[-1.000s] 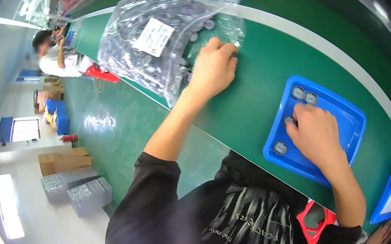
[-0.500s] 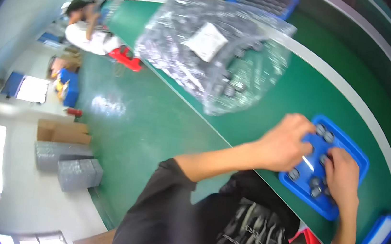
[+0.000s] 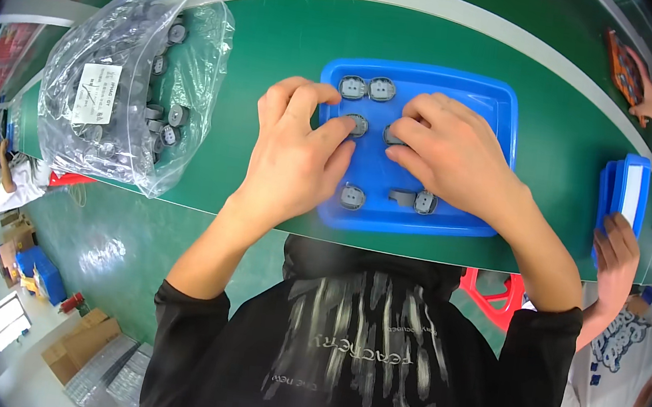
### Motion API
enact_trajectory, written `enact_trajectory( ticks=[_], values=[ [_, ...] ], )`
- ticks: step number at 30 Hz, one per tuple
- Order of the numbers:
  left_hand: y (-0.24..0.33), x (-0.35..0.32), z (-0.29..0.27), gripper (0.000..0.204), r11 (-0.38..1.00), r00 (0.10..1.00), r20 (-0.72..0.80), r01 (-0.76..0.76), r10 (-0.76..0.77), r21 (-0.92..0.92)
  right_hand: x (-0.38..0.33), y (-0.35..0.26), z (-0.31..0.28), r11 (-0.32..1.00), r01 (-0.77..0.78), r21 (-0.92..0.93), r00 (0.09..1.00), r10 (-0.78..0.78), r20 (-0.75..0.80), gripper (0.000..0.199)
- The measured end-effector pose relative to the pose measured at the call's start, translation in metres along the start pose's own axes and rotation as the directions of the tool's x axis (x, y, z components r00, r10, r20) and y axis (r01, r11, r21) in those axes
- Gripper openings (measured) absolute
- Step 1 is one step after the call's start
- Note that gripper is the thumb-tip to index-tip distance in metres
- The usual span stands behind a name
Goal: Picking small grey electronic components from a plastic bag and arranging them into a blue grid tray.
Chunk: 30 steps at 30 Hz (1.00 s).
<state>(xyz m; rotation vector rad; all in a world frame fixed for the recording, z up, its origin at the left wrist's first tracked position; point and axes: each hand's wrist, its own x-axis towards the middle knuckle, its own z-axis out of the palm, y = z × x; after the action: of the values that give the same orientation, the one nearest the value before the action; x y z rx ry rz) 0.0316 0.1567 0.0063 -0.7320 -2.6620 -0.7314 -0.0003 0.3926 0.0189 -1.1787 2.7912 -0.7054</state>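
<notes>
A shallow blue tray lies on the green table in front of me, holding several small grey round plastic parts. My left hand reaches over its left edge, with thumb and fingertip closed on one grey round part. From the right, my right hand pinches another grey round part, mostly hidden by the fingers. Two more sit side by side at the tray's far left, a grey pair. Nearer me are a lone grey part and two others, one of them on its side.
Left of the tray lies a clear plastic bag of similar grey parts with a white label. A co-worker's hand touches a blue-and-white bin at the right; another hand holds an orange object. A red stool stands below the table edge.
My view has swung round, so the tray now appears near the centre and the bag at the left. Both hands remain over the tray among the grey parts.
</notes>
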Motion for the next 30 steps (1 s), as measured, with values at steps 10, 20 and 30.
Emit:
enact_trajectory(
  ticks=[10,20,30],
  values=[
    [0.001,0.008,0.002,0.018,0.998,1.0,-0.022,0.022,-0.021,0.06,0.013,0.001,0.017,0.998,0.038,-0.052,0.997,-0.042,-0.072,0.013],
    [-0.007,0.014,-0.005,0.024,0.991,0.999,0.024,0.027,-0.03,0.129,0.02,0.003,0.018,0.998,0.05,-0.044,0.995,-0.054,-0.09,0.024],
    [-0.169,0.01,-0.082,0.036,0.791,0.867,-0.25,0.497,-0.431,0.358,-0.011,-0.031,-0.02,0.986,0.056,0.157,0.963,-0.094,0.251,0.03]
  ],
)
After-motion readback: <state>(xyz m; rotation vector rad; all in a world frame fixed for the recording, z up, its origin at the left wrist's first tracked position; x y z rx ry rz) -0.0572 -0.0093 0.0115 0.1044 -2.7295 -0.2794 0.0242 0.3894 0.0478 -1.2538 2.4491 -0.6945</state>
